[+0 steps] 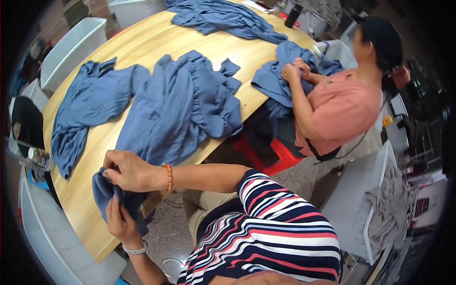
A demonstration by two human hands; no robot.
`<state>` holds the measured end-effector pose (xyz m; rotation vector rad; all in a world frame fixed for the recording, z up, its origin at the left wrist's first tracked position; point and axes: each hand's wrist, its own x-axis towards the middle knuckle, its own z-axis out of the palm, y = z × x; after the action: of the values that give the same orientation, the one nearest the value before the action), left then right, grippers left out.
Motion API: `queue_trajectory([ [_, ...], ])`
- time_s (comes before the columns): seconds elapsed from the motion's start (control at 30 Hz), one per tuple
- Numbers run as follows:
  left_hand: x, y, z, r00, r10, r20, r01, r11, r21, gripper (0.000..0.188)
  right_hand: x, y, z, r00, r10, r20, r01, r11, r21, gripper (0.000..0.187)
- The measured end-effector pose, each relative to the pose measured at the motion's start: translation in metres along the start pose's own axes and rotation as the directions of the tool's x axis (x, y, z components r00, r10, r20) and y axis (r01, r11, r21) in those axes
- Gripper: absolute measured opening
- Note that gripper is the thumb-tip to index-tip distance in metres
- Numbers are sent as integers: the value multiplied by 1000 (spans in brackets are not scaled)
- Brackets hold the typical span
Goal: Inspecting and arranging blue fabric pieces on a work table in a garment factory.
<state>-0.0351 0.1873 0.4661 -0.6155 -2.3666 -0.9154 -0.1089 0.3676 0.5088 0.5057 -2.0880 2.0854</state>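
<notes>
My right hand [133, 172], with an orange bead bracelet at the wrist, pinches the edge of a blue garment [100, 192] at the table's near left corner. Just below it, my left hand [123, 227], with a pale band on the wrist, grips the same cloth between thumb and fingers. Part of that garment hangs past the table edge, and what lies under my fingers is hidden. Beyond my right hand lies a large rumpled blue garment [164, 111] with a gathered seam. Another blue garment [97, 104] is spread out to its left.
The wooden table [78, 209] carries more blue cloth [223, 21] at its far end. Across to the right, a person in a pink shirt [346, 102] handles a blue garment [280, 71]. White bins [71, 50] stand along the left; a bin of grey cloth [389, 209] stands right.
</notes>
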Motion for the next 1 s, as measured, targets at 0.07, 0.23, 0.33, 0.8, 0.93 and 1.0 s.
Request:
queue_trajectory([
  [0.07, 4, 3, 1, 997, 70, -39, -63, 986, 152, 23, -3, 3, -4, 997, -79, -14, 77, 990, -116, 15],
  [0.23, -3, 2, 1, 940, -241, 240, 335, 787, -519, 3, -14, 13, 0, 969, -240, -53, 219, 941, -258, 13],
  [0.33, 3, 15, 5, 909, -291, 300, 417, 686, -597, 5, -26, 22, 6, 921, -350, 174, 390, 795, -464, 12],
  [0.8, -2, 5, 21, 908, -391, 149, 402, 716, -571, 14, -43, 1, -21, 970, -158, 185, 191, 965, -178, 15],
  [0.93, 4, 22, 15, 905, -383, 184, 416, 712, -566, 12, -46, 5, -28, 947, -196, 254, 229, 968, -106, 13],
  [1.0, 7, 29, 14, 904, -383, 188, 421, 730, -538, 13, -49, 7, -30, 940, -215, 264, 253, 961, -116, 13],
])
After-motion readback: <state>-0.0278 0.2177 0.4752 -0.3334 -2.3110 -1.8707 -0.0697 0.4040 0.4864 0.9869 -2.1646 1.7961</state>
